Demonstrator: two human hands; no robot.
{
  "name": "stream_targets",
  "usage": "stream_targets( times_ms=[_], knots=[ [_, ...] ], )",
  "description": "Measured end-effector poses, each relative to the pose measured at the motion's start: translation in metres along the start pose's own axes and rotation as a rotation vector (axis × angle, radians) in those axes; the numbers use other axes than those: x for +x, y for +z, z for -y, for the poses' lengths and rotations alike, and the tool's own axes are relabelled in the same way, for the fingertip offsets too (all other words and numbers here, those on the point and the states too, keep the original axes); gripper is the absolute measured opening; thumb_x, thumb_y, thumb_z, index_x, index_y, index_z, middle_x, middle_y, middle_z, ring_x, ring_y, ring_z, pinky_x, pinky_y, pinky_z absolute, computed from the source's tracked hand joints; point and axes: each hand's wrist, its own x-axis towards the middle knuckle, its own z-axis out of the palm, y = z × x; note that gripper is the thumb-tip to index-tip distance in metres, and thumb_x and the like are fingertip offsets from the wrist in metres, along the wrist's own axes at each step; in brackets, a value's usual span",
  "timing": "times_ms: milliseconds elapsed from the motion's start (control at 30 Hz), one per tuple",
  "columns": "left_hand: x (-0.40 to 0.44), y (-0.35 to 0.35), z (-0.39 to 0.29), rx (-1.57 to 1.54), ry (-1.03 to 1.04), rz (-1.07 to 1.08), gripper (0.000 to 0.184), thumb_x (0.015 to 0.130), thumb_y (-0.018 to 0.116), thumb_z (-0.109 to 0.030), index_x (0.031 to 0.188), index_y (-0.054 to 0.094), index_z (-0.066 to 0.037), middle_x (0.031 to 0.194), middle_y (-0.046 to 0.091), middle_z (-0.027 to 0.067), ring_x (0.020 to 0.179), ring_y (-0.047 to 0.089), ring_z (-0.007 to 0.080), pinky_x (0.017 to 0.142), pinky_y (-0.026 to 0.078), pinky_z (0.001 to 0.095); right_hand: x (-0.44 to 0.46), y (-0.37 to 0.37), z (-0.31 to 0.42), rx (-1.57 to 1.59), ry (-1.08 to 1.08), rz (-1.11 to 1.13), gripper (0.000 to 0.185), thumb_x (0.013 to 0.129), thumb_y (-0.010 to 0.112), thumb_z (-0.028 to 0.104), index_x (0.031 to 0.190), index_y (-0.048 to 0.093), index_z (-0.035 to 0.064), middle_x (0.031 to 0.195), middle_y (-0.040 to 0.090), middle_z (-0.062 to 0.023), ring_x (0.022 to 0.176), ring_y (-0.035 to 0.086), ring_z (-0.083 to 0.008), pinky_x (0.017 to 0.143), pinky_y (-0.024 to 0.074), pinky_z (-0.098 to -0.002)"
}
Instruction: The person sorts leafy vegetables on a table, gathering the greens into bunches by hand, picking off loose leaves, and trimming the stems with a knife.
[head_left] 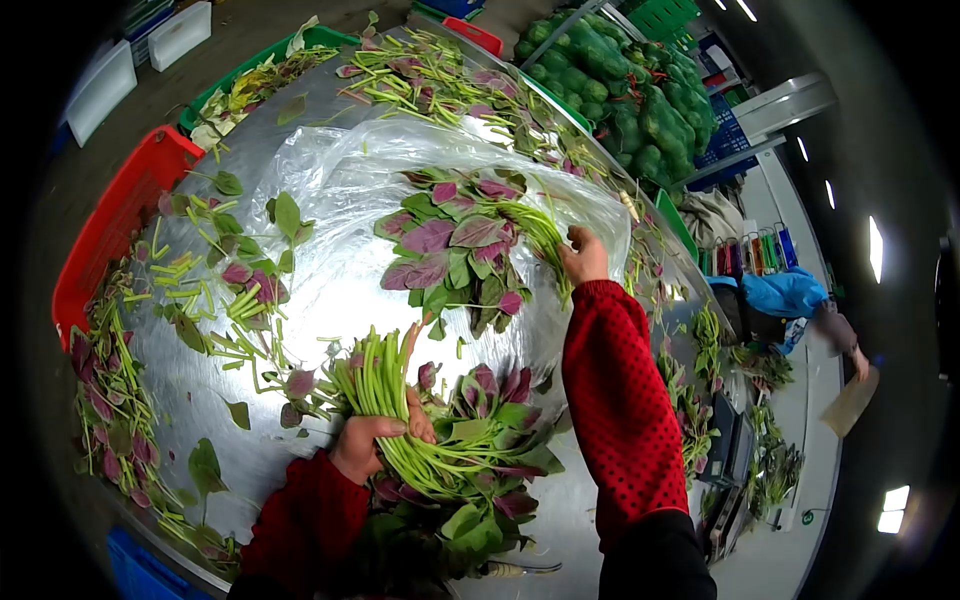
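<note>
My left hand [362, 446] is wrapped round a thick bunch of red amaranth [440, 462], its pale green stems pointing up and its green and purple leaves spreading to the lower right. Farther up the metal table, my right hand [586, 258] closes on the stem ends of a second amaranth bunch [455, 245], whose leaves fan out to the left over clear plastic film [350, 165]. A tool with a pale handle and a curved metal end [525, 569] lies near the front edge, partly under leaves.
Cut stems and loose leaves [235, 290] litter the steel table [190, 400]. Around it stand a red crate [120, 225] and a green crate [320, 37]. Net sacks of round green produce [630, 100] are piled beyond. A person in blue [785, 293] stands at right near a scale [728, 445].
</note>
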Motion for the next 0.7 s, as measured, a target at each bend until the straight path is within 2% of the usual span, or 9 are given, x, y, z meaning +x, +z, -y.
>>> stream_targets(
  times_ms=[67, 133, 233, 367, 400, 500, 567, 667, 700],
  knots=[
    [0.001, 0.001, -0.001, 0.013, -0.003, 0.008, 0.044, 0.062, 0.056, -0.011, 0.104, 0.053, -0.001, 0.076, 0.056, 0.0114, 0.077, 0.059, 0.0280, 0.080, 0.050, 0.0445, 0.025, 0.022, -0.015, -0.022, 0.001, 0.013, 0.037, 0.079, 0.067, 0.021, 0.109, 0.065, -0.0002, 0.103, 0.068, -0.0203, 0.095, 0.066, -0.0337, 0.084, 0.0507, -0.0381],
    [0.002, 0.003, -0.003, 0.036, 0.002, 0.006, 0.044, 0.062, 0.056, -0.011, 0.104, 0.053, -0.001, 0.076, 0.056, 0.0115, 0.077, 0.059, 0.0279, 0.080, 0.050, 0.0443, 0.045, 0.036, -0.016, 0.177, 0.114, 0.017, 0.037, 0.081, 0.064, 0.026, 0.109, 0.066, 0.0011, 0.102, 0.068, -0.0210, 0.096, 0.066, -0.0349, 0.085, 0.0499, -0.0385],
    [0.002, 0.003, -0.003, 0.077, -0.002, 0.007, 0.043, 0.062, 0.057, -0.011, 0.103, 0.053, 0.000, 0.076, 0.057, 0.0116, 0.077, 0.059, 0.0278, 0.079, 0.050, 0.0436, 0.064, 0.037, -0.009, 0.105, 0.185, 0.032, 0.035, 0.083, 0.062, 0.028, 0.107, 0.068, 0.0027, 0.099, 0.069, -0.0197, 0.094, 0.066, -0.0338, 0.084, 0.0498, -0.0383],
    [0.002, 0.001, -0.004, 0.103, -0.004, 0.020, 0.042, 0.062, 0.056, -0.011, 0.103, 0.053, 0.000, 0.077, 0.058, 0.0117, 0.078, 0.060, 0.0285, 0.079, 0.050, 0.0429, 0.063, 0.026, -0.001, 0.054, 0.249, 0.082, 0.027, 0.080, 0.068, 0.025, 0.095, 0.072, 0.0028, 0.088, 0.071, -0.0161, 0.083, 0.069, -0.0283, 0.078, 0.0514, -0.0356],
    [0.001, 0.001, -0.003, 0.094, -0.003, 0.010, 0.043, 0.063, 0.056, -0.010, 0.104, 0.053, 0.000, 0.077, 0.058, 0.0118, 0.078, 0.060, 0.0286, 0.080, 0.050, 0.0430, 0.059, 0.017, -0.004, 0.072, 0.181, 0.021, 0.025, 0.077, 0.071, 0.025, 0.091, 0.073, 0.0036, 0.086, 0.071, -0.0159, 0.080, 0.069, -0.0272, 0.075, 0.0519, -0.0352],
    [0.001, 0.003, -0.002, 0.080, 0.003, -0.006, 0.043, 0.063, 0.055, -0.010, 0.105, 0.053, 0.000, 0.077, 0.057, 0.0118, 0.078, 0.060, 0.0286, 0.080, 0.050, 0.0433, 0.040, -0.003, -0.012, 0.010, 0.102, 0.044, 0.023, 0.077, 0.071, 0.024, 0.091, 0.074, 0.0071, 0.086, 0.071, -0.0146, 0.079, 0.069, -0.0271, 0.074, 0.0519, -0.0358],
    [0.001, 0.004, -0.002, 0.090, -0.001, -0.005, 0.043, 0.064, 0.055, -0.010, 0.106, 0.053, 0.000, 0.077, 0.057, 0.0118, 0.078, 0.060, 0.0285, 0.081, 0.050, 0.0435, 0.023, -0.011, -0.009, -0.167, 0.019, 0.004, 0.023, 0.078, 0.070, 0.022, 0.099, 0.072, 0.0133, 0.082, 0.070, -0.0108, 0.076, 0.067, -0.0282, 0.070, 0.0513, -0.0375],
    [0.001, 0.002, -0.001, 0.097, 0.001, -0.009, 0.043, 0.064, 0.054, -0.010, 0.106, 0.053, -0.001, 0.078, 0.057, 0.0117, 0.079, 0.060, 0.0285, 0.081, 0.050, 0.0441, 0.012, -0.019, -0.003, -0.172, 0.035, -0.058, 0.022, 0.079, 0.067, 0.017, 0.101, 0.068, 0.0118, 0.080, 0.069, -0.0106, 0.073, 0.065, -0.0300, 0.069, 0.0510, -0.0383],
    [0.001, 0.001, -0.001, 0.092, 0.003, -0.004, 0.044, 0.064, 0.054, -0.010, 0.107, 0.053, -0.001, 0.079, 0.057, 0.0116, 0.079, 0.060, 0.0285, 0.081, 0.050, 0.0442, 0.011, -0.020, 0.002, -0.091, -0.168, -0.190, 0.019, 0.080, 0.065, 0.015, 0.098, 0.066, 0.0095, 0.080, 0.068, -0.0115, 0.072, 0.065, -0.0311, 0.069, 0.0508, -0.0383]
  ],
)
